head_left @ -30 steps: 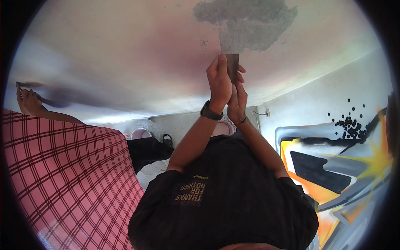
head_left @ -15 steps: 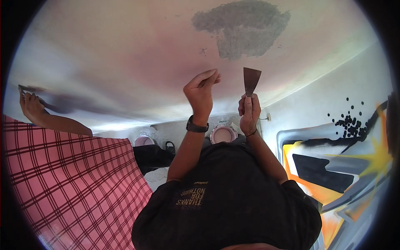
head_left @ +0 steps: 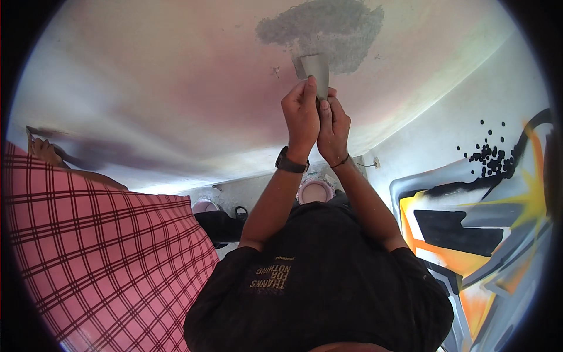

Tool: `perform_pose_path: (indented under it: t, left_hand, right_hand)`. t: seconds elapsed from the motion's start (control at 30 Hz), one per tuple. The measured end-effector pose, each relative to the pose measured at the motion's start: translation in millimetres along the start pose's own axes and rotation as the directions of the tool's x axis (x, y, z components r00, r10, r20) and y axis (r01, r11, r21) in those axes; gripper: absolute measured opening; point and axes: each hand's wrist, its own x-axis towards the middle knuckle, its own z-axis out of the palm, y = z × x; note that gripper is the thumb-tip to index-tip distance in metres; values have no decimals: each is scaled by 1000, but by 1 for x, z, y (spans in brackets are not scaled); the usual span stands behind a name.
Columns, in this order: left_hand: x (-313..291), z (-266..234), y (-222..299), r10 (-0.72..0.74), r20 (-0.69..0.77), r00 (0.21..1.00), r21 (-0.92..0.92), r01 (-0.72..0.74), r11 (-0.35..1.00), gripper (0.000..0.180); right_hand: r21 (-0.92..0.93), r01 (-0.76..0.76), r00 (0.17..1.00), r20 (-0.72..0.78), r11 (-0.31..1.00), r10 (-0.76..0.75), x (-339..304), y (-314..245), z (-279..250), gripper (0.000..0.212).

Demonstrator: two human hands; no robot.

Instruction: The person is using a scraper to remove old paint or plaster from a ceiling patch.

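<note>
A putty knife (head_left: 317, 69) with a flared metal blade points away from me, its wide end up against the lower part of a rough grey patch (head_left: 346, 35) on the pinkish wall. My right hand (head_left: 334, 130) is closed round its handle, which the fingers mostly hide. Close beside it, my left hand (head_left: 301, 120) is also closed, its thumb on the left side of the blade; the other fingers are partly hidden. A dark strip shows on the wall just left of the blade.
A person in a pink checked garment (head_left: 105, 246) stands at my left, a hand (head_left: 46, 151) raised to the wall with a flat tool. Below are two buckets, one pink-rimmed (head_left: 315, 190) and another (head_left: 205, 206) farther left. A painted wall (head_left: 457, 234) rises on the right.
Both hands have come together and moved toward the patch. The putty knife has gone left and up to the wall, and my left hand now touches its blade. The other person's arm is lower.
</note>
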Motion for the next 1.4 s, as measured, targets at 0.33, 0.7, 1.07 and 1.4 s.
perform_pose_path:
  t: [0.33,0.7,1.07,1.4]
  left_hand:
    - [12,-1,-7,68,-49,996,61,-65,996,41]
    - [13,8,-16,-16,-84,996,23,18,1000,42]
    - [24,25,-18,39,-20,999,23,-39,999,39]
    - [20,24,-24,43,-40,998,5,-43,999,39]
  right_hand:
    - [-43,155,983,-91,987,-159,12,14,12,25]
    - [-62,109,990,-82,992,-114,18,4,4,25]
    - [-44,62,993,-94,997,-66,22,11,-13,23]
    - [-20,56,995,-78,998,-58,17,22,-15,24]
